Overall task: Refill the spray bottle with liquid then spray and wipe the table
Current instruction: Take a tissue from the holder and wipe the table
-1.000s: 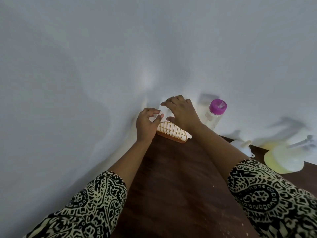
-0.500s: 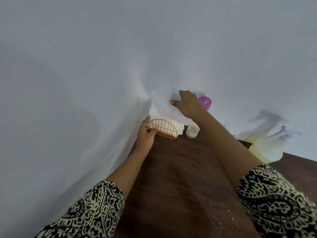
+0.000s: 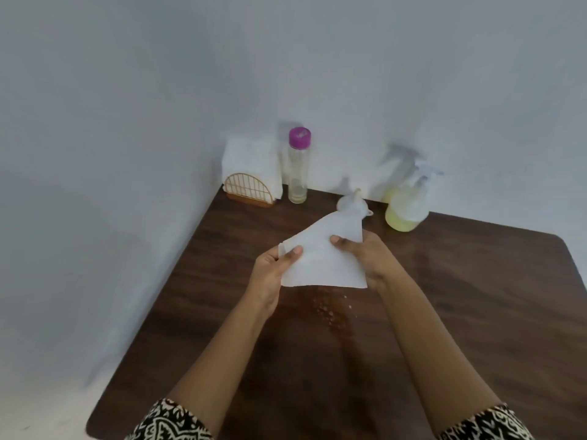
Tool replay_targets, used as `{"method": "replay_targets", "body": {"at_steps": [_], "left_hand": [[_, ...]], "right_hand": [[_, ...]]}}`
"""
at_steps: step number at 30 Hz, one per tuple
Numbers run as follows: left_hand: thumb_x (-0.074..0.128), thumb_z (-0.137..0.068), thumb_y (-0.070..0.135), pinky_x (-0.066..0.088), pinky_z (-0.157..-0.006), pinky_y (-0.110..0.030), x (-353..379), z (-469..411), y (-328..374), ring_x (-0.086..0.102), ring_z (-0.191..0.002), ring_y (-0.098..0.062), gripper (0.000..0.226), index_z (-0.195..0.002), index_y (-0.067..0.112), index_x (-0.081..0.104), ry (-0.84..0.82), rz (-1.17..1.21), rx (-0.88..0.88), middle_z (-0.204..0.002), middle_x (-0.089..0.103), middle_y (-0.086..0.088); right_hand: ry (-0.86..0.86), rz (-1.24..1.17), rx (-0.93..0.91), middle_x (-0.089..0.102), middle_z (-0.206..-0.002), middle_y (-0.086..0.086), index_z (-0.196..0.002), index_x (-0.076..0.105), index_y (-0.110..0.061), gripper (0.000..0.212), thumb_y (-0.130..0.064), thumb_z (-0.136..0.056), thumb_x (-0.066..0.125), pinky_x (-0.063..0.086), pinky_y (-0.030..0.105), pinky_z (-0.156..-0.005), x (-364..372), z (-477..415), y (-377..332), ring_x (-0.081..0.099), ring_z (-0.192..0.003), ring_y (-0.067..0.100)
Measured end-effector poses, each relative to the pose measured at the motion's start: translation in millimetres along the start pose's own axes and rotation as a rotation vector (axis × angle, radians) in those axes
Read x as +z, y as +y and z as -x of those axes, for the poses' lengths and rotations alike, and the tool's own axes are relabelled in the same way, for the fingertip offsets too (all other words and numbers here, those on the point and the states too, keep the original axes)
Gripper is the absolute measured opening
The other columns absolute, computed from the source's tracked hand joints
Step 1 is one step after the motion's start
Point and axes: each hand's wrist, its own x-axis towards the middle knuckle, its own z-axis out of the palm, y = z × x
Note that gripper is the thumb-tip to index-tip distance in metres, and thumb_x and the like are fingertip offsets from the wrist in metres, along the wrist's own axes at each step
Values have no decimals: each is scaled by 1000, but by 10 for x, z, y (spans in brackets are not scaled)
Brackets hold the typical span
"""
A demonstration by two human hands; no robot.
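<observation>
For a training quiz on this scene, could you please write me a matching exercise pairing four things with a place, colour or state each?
Things:
1 napkin
2 tall bottle
3 spray bottle
4 droplets

Descriptions:
A holds yellow liquid
B lie on the table, just nearer than the hands
C purple cap
D held by the left hand and right hand

Pairs: 1-D, 2-C, 3-A, 4-B
</observation>
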Motion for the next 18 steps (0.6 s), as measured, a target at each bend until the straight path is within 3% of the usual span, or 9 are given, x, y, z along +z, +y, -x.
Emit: {"method": "replay_targets", "body": {"at_steps": [5,8,10,12,15,17,18], "left_hand": [[66,-88,24,56,-86,-40,282,281,-309,69,-100,-26,22,-106,13,71,13,10,-40,-107,73,-8],[67,-86,30,54,-92,-43,340,399,-503,67,-106,-24,32,-115,19,68,-3,16,-67,-115,71,-4],[68,-86,27,53,-93,-43,391,452,-662,66,-107,-22,30,-115,19,67,-1,-87,-46,-115,71,-2],[65,-89,18,55,-87,-34,450,460,-851,66,-101,-16,25,-115,19,65,32,-224,10,-108,71,1],[60,-91,7,50,-78,-17,436,452,-1162,63,-98,-15,25,-112,21,63,159,-409,188,-100,68,5],[62,-90,10,47,-93,-24,345,478,-1366,58,-112,-17,30,-116,24,62,218,-717,341,-115,64,3],[63,-89,14,43,-100,-30,307,514,-1466,53,-118,-17,33,-120,23,62,221,-893,398,-124,60,2]], "right_hand": [[39,12,16,69,-110,4,-107,63,-14,22,-16,-86,68,55,42,-87,-316,311,145,66,-97,23],[-4,70,51,69,-97,-3,-95,62,-22,10,-18,-88,66,57,30,-70,-448,532,240,67,-90,18],[-2,119,52,68,-98,-5,-99,61,-23,10,-19,-89,64,55,24,-64,-578,683,342,67,-89,15],[90,122,-4,66,-96,-8,-98,61,-25,9,-18,-92,59,52,19,-62,-741,834,450,65,-87,9],[508,272,-350,67,-99,-12,-101,65,-27,24,-9,-94,51,49,12,-71,-1058,1033,692,64,-93,8],[740,524,-635,65,-114,-6,-113,65,-17,33,1,-89,51,47,14,-85,-1261,1108,844,61,-110,16],[743,715,-756,63,-122,-1,-118,64,-11,36,0,-86,54,46,21,-95,-1366,1087,955,57,-119,19]]}}
